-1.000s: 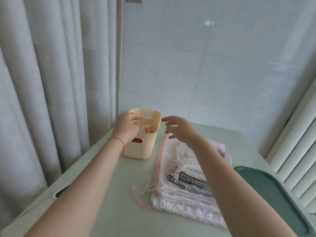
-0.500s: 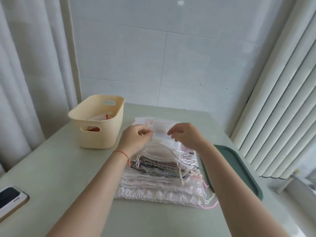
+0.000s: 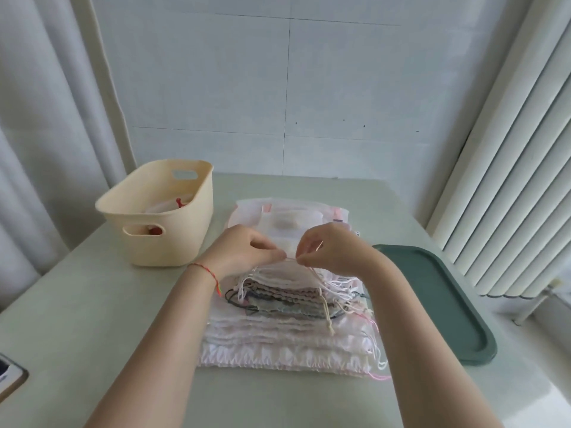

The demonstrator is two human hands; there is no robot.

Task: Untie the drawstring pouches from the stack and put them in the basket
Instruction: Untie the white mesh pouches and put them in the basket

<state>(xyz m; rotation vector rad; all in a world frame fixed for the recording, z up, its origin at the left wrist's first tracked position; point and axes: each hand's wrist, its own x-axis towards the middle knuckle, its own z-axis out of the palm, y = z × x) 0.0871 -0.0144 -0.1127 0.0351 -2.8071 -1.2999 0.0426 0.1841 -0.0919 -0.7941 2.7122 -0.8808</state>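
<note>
Both hands are held together over the far middle of the stack of drawstring pouches (image 3: pixel 290 322), which lies flat at the centre of the pale green worktop (image 3: pixel 77 319). The left hand (image 3: pixel 244 251) is curled, its fingers (image 3: pixel 272 253) pinched on the gathered mouth of the top pouch (image 3: pixel 290 239). The right hand (image 3: pixel 332 251) is curled too, and a thin white cord (image 3: pixel 316 273) is nipped between its fingers (image 3: pixel 304 259), just beside those of the left. Loose cord ends are seen trailing off the stack's right side. A red thread bracelet (image 3: pixel 207 270) is worn on the left wrist.

The cream basket (image 3: pixel 173 242) is found to the left of the stack, close by but apart from it; something white with a red bit is glimpsed inside. A dark green tray (image 3: pixel 448 304) is set to the right of the stack, at the worktop's edge. A phone (image 3: pixel 9 375) is just caught at the lower left corner. White curtains are hung at left, and vertical blinds at right.
</note>
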